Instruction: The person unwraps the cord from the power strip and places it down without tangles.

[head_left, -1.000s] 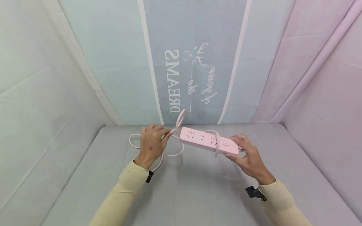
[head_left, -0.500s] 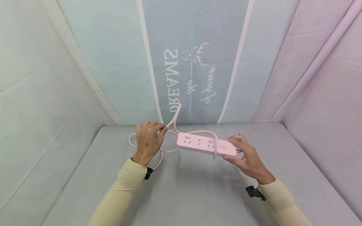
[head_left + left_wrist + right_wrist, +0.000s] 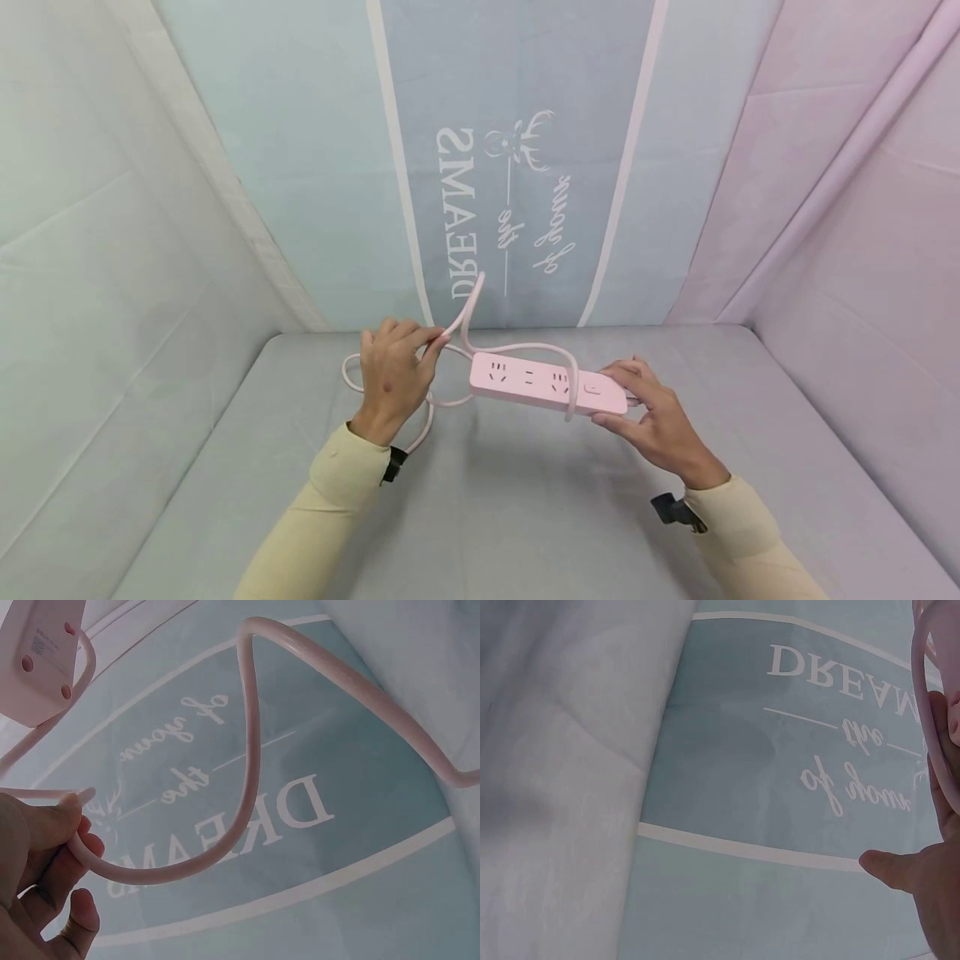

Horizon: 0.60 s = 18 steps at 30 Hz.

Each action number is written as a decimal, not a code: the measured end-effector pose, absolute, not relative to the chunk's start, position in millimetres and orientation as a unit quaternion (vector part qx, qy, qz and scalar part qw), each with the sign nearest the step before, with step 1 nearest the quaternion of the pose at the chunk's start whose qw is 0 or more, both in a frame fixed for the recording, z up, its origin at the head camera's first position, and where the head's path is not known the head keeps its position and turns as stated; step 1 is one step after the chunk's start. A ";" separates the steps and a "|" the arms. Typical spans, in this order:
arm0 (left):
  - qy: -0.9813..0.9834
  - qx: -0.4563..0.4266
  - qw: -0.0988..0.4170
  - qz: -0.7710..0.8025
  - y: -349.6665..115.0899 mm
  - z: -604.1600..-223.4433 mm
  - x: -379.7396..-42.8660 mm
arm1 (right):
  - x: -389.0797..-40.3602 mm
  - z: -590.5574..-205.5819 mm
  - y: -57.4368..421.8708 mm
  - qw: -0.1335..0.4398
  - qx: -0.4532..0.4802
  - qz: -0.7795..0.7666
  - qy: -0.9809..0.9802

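A pink power strip (image 3: 525, 383) is held up over the grey surface, its sockets and switch facing me. My right hand (image 3: 652, 417) grips its right end between thumb and fingers. One turn of the pink cord (image 3: 574, 383) wraps round the strip near the switch. Left of the strip, my left hand (image 3: 397, 371) pinches the cord between thumb and fingertips, and a bent loop rises above that pinch. In the left wrist view the cord (image 3: 251, 735) curves away from the pinching fingers, with the underside of the strip (image 3: 37, 667) at upper left. More cord hangs behind the left hand.
A grey padded surface (image 3: 525, 517) lies below both hands. A blue fabric wall (image 3: 570, 67) with mirrored white lettering stands at the back. Pale fabric walls rise at the left (image 3: 135, 250) and right (image 3: 870, 250).
Since a second ago my left hand has moved slightly left and up with the cord, and the strip has shifted a little left. Over the last half second hardly anything has moved.
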<state>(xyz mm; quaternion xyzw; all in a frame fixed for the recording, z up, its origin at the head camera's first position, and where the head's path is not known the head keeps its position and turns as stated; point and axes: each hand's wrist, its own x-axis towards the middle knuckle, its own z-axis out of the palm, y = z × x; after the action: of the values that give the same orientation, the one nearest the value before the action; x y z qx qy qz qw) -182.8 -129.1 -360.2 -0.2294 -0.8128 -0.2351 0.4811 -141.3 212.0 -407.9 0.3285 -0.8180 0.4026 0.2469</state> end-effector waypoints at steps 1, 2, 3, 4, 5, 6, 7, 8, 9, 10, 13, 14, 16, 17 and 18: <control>-0.812 -0.230 0.482 -0.236 -129.2 -359.9 -182.9 | -141.2 -407.3 211.7 0.245 0.328 0.404 -0.818; -0.810 -0.231 0.484 -0.238 -129.3 -359.5 -182.9 | -141.2 -406.8 211.4 0.244 0.327 0.405 -0.818; -0.809 -0.232 0.485 -0.239 -129.4 -359.0 -182.9 | -141.1 -406.3 211.2 0.242 0.325 0.407 -0.819; -0.807 -0.233 0.486 -0.241 -129.5 -358.2 -182.7 | -141.1 -405.8 211.0 0.241 0.324 0.408 -0.819; -0.806 -0.234 0.486 -0.243 -129.5 -357.6 -182.5 | -141.2 -405.5 210.9 0.241 0.323 0.407 -0.820; -0.805 -0.235 0.487 -0.243 -129.5 -357.1 -182.4 | -141.2 -405.3 210.8 0.241 0.322 0.406 -0.821; -0.804 -0.236 0.487 -0.244 -129.6 -356.5 -182.3 | -141.3 -405.0 210.8 0.241 0.321 0.404 -0.822; -0.804 -0.237 0.487 -0.245 -129.7 -356.0 -182.1 | -141.4 -404.7 210.8 0.242 0.320 0.402 -0.823; -0.804 -0.238 0.487 -0.246 -129.8 -355.4 -181.7 | -141.5 -404.3 210.7 0.242 0.320 0.400 -0.824; -0.803 -0.239 0.487 -0.247 -129.9 -354.9 -181.3 | -141.6 -403.9 210.6 0.244 0.320 0.397 -0.825; -0.803 -0.242 0.484 -0.252 -130.4 -353.8 -180.3 | -141.8 -402.4 210.0 0.246 0.320 0.392 -0.827; -0.802 -0.243 0.483 -0.254 -130.6 -353.3 -179.8 | -141.8 -401.8 209.8 0.245 0.320 0.391 -0.827; -0.801 -0.246 0.481 -0.258 -131.1 -352.2 -179.2 | -141.8 -401.2 209.4 0.245 0.320 0.390 -0.828; -0.801 -0.247 0.480 -0.260 -131.4 -351.6 -179.0 | -141.8 -400.8 209.3 0.245 0.319 0.390 -0.828; -0.801 -0.248 0.478 -0.261 -131.8 -350.9 -178.8 | -141.8 -400.4 209.1 0.244 0.319 0.390 -0.828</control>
<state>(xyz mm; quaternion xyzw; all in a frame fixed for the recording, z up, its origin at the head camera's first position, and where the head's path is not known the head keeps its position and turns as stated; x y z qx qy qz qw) -178.8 -131.8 -350.9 -0.2477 -0.8013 -0.2613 0.4778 -141.8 209.1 -400.4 0.3190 -0.8283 0.3904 0.2444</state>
